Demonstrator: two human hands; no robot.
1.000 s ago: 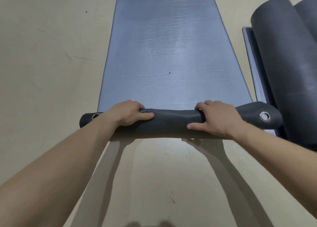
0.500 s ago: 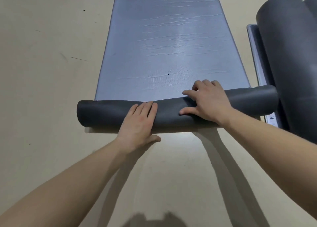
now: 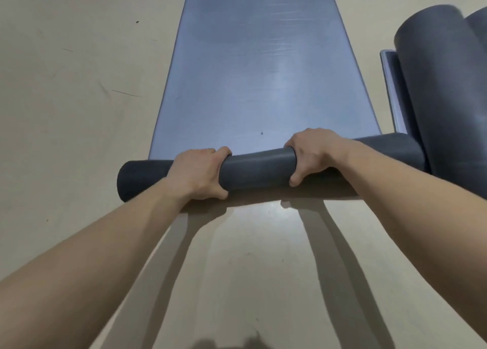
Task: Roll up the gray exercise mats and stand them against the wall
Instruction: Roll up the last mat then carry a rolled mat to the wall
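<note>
Head view shows the gray mat (image 3: 263,72) lying lengthwise on the floor (image 3: 66,111), its near end wound into a short, thin roll (image 3: 258,172) that runs crosswise, while the long flat stretch beyond reaches to the far edge of the picture, where printed lettering shows. By my reading the rolling of this mat has only begun: a few turns are made and most of its length is left to wind, and standing it against the wall is not yet done; no wall shows here. At the right edge of the picture two thicker rolled mats (image 3: 442,90) lie on the floor, touching or nearly touching the right end of the roll, on top of another flat mat (image 3: 390,85) whose edge peeks out beside them; these seem rolled but not yet stood up. Both forearms reach forward and down, wrists bent over the roll. The left hand (image 3: 197,174) is clenched over the roll left of its middle, fingers curled over the far side and thumb under the near side. The right hand (image 3: 313,153) grips it likewise, right of the middle.
</note>
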